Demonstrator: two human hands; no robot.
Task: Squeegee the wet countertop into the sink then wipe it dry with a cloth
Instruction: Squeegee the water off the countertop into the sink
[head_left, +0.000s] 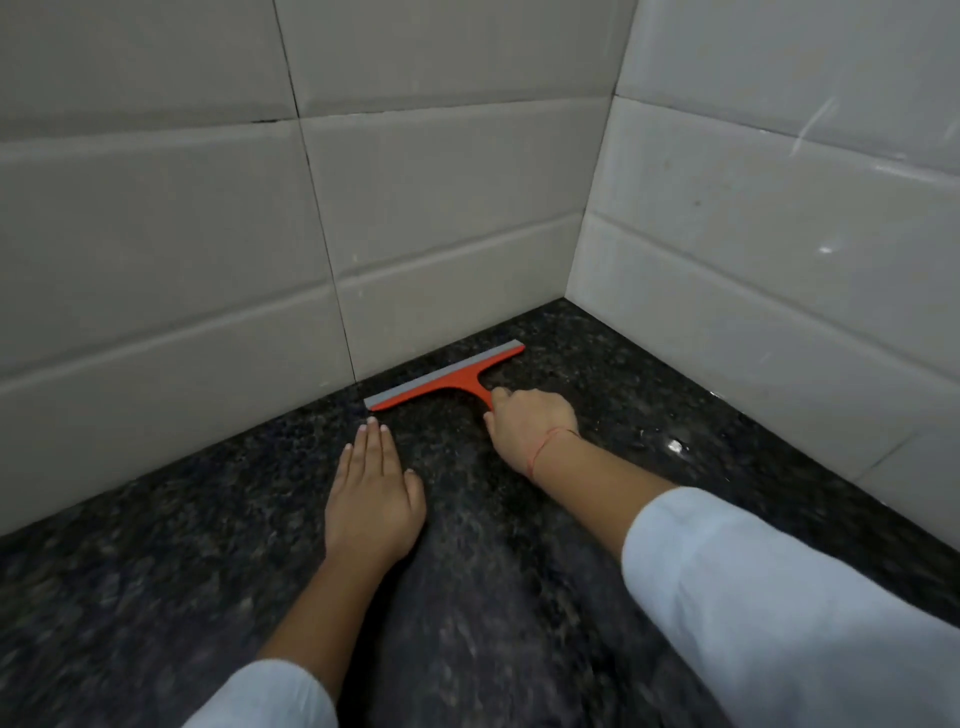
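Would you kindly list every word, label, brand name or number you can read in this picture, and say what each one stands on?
None: no readable text shows anywhere.
Squeegee, held by the right hand: plain orange and grey, no brand visible.
Wall tiles: blank, only grout lines and smudges.
Countertop: speckled dark stone, no marking.
Left hand and sleeves: no print.

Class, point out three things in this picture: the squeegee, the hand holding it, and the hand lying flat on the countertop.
squeegee (441, 380): head view, middle of its orange blade bar.
right hand (532, 421): head view, back of the hand gripping the handle.
left hand (371, 493): head view, back of the flat hand.
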